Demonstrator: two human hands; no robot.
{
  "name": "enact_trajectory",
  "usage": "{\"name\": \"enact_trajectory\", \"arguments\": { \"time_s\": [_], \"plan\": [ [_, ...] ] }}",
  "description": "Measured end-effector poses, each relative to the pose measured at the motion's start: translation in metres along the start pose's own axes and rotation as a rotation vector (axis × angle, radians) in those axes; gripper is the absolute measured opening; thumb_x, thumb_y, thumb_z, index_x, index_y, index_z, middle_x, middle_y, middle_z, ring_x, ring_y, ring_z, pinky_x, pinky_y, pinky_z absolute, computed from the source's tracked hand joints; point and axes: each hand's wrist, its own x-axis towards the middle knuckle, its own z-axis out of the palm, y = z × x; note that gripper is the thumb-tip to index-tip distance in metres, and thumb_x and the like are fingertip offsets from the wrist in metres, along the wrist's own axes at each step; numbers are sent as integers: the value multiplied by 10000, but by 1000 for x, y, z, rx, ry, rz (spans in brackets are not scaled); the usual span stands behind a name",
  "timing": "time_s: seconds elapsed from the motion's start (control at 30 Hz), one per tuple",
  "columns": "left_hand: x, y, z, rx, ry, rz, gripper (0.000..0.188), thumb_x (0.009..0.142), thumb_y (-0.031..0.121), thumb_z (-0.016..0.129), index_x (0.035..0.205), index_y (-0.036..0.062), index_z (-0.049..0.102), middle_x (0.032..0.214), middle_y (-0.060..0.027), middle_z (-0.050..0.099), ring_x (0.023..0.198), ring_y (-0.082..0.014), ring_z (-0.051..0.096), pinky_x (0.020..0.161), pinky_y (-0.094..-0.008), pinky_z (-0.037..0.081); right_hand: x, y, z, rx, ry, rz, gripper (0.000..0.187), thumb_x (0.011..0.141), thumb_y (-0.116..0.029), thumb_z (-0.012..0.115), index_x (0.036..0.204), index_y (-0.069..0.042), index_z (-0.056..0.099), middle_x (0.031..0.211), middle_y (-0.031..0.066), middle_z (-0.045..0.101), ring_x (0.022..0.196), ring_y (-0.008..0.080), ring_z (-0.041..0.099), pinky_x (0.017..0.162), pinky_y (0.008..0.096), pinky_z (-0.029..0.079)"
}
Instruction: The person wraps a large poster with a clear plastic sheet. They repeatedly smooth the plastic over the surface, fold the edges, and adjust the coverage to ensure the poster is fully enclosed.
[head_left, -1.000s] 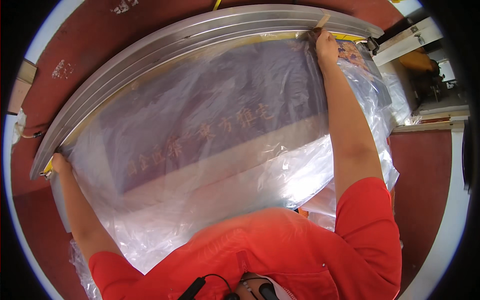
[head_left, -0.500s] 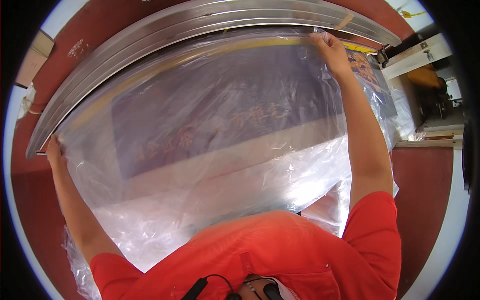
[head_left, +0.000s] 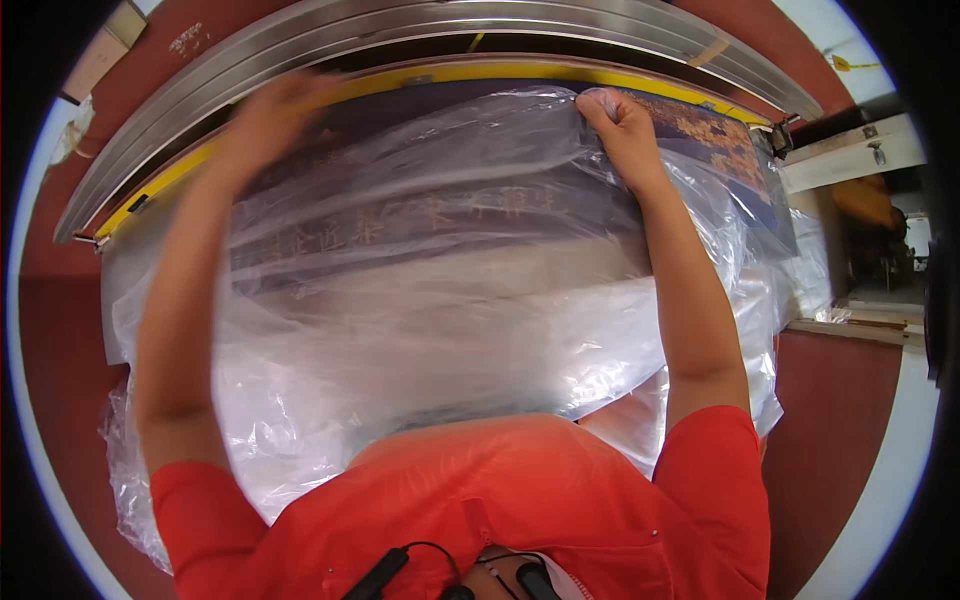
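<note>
A clear plastic sheet (head_left: 430, 330) lies crumpled over a dark printed panel (head_left: 370, 125) with gold lettering and a gold picture toward its right end. At the panel's far side, my right hand (head_left: 625, 130) is closed in a pinch on the sheet's far edge. My left hand (head_left: 275, 125), smeared by motion, is over the far left part of the panel near a yellow strip (head_left: 470, 73); its fingers cannot be made out. The sheet's far edge now sags toward me, leaving the yellow strip and the panel's far left part uncovered.
A long silver metal rail (head_left: 400, 28) curves along the far side, behind the yellow strip. Small metal clips sit at the strip's ends, one a dark clamp (head_left: 780, 135) at the right. A white frame (head_left: 855, 150) stands at the right. Red floor (head_left: 835, 430) shows beside the work surface.
My left hand has left the sheet's far left corner and swung inward and away from me. My right hand has drawn the sheet slightly left and nearer, baring the yellow strip.
</note>
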Motion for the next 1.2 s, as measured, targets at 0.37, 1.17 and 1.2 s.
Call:
{"name": "enact_trajectory", "arguments": {
  "time_s": [0.37,1.17,1.2],
  "plan": [
    [-50,21,83,-283,-275,212,185,767,197,511,639,68,479,608,48,378,589,-52,348,509,-206,290,-19,-6,-73,-1005,187,-308,277,707,-330,596,671,-62,535,587,25,513,617,164,501,561,294,400],
    [-93,-263,-114,730,660,-462,367,773,366,381,931,61,510,918,-199,547,867,-380,507,724,-430,404,-342,16,11,50,-437,778,502,662,-153,618,1096,3,422,1003,87,503,950,160,469,850,306,362],
    [-91,-246,-107,718,642,-465,370,773,363,363,936,65,510,931,-197,544,879,-377,505,734,-428,402,-331,-28,38,87,-258,845,552,671,-194,628,1135,1,402,1074,128,477,1023,198,442,881,323,339]
  ]
}}
